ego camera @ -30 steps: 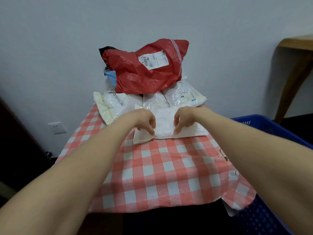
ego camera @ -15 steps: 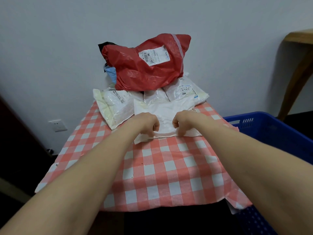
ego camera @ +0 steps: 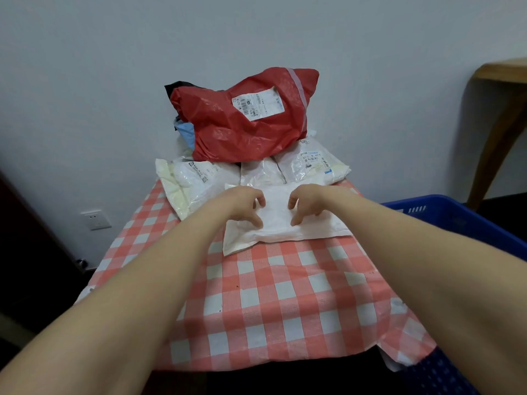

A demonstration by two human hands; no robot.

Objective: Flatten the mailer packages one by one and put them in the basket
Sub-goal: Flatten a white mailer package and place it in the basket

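Both hands have loosened from the tight pinch of a moment ago. A puffy white mailer lies on the checked cloth of the desk, near its far end. The left hand and right hand rest on it close together, fingers arched, only the tips touching the plastic and gripping nothing. To flatten it well, the palms would likely serve better than fingertips: press at the middle, then sweep outward toward the ends so trapped air escapes. Behind it wait more pale mailers under a large red mailer. A blue basket stands just beside the desk, on the person's right.
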